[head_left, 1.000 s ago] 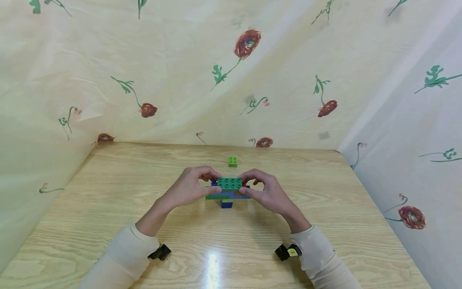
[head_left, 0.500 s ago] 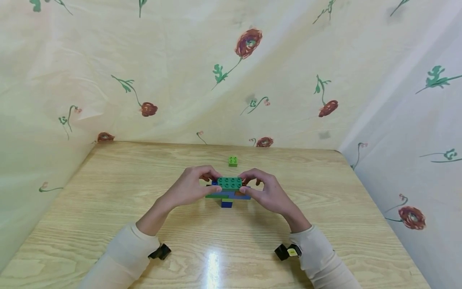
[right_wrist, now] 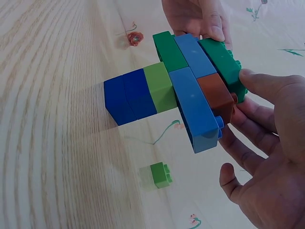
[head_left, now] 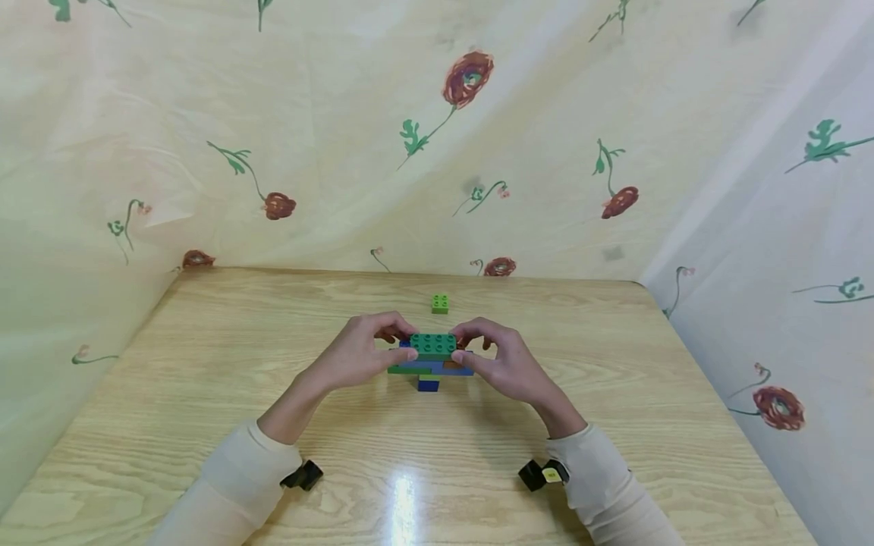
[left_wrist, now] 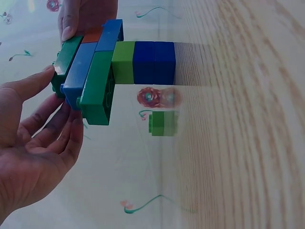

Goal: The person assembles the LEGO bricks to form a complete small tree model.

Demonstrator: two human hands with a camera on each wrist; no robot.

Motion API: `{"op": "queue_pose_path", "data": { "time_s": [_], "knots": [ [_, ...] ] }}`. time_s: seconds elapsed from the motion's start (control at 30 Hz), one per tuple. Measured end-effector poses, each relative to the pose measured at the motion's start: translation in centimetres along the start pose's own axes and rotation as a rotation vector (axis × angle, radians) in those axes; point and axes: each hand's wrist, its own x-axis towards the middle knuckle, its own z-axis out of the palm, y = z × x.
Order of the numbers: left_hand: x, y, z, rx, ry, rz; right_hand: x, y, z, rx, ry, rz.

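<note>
A tower of toy building bricks stands on the table. Two dark blue bricks form its foot, under a lime brick. Above them a wider layer joins a green brick and a blue brick end to end. Over that lie another blue brick and a brown-orange brick. A long green brick tops the tower. My left hand pinches its left end between thumb and fingers. At the right end, my right hand pinches the same brick.
A loose lime brick lies on the wooden table behind the tower. Flower-patterned sheeting hangs behind the table and along both sides. Black wrist cameras sit at the sleeve cuffs.
</note>
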Motion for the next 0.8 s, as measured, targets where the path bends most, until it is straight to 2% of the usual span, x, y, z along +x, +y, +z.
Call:
{"op": "queue_pose_path", "data": {
  "time_s": [0.3, 0.6, 0.8],
  "knots": [
    [0.09, -0.42, 0.12, -0.014, 0.000, -0.016, 0.08, 0.04, 0.08, -0.026, 0.002, -0.019],
    [0.13, -0.36, 0.33, -0.006, 0.008, 0.004, -0.05, 0.17, 0.31, -0.051, 0.022, -0.068],
    [-0.16, -0.22, 0.37, -0.009, 0.013, -0.012, -0.09, 0.27, 0.35, -0.050, 0.008, -0.057]
  ]
}}
